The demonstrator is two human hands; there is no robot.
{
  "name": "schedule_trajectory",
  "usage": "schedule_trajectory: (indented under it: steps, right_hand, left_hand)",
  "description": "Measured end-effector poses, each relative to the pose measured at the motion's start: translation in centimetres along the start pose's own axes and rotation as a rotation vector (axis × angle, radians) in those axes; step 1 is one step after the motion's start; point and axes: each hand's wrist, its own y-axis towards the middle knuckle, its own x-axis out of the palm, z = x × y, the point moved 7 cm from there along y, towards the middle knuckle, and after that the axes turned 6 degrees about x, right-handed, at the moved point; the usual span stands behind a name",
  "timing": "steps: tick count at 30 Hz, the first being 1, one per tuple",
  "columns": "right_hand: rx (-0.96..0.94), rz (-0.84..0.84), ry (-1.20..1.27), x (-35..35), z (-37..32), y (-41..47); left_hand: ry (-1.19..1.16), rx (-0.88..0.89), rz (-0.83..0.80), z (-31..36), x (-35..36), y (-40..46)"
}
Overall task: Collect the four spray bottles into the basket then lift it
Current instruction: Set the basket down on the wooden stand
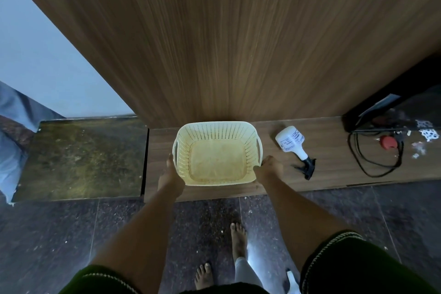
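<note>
Left hand (pixel 172 175): pressed flat against the basket's near-left corner, fingers closed on the wall by the handle slot.
Right hand (pixel 268 169): wrapped on the near-right corner of the same basket, thumb over the rim.
Basket (pixel 216 126): cream, perforated, nothing seen inside; set on the wooden ledge (pixel 334 169) against the panel.
Spray bottle (pixel 292 144): white, black trigger, laid on its side on the ledge, near the right hand but apart from it.
Label: dark print is seen on the bottle, too blurred to be read.
Second bottle (pixel 292 281): possibly another sprayer, low by the right sleeve on the floor.
</note>
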Motion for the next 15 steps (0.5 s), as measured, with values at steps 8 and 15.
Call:
schedule_trajectory:
  steps: [8, 15]
  right_hand:
    - [0.002, 0.004, 0.064, -0.5, 0.4, 0.9]
    - [0.086, 0.148, 0.084, -5.0, 4.9, 4.0]
  left_hand:
    - [0.016, 0.011, 0.072, 1.2, -0.6, -1.1]
    - [0.233, 0.426, 0.216, 11.1, 0.9, -2.4]
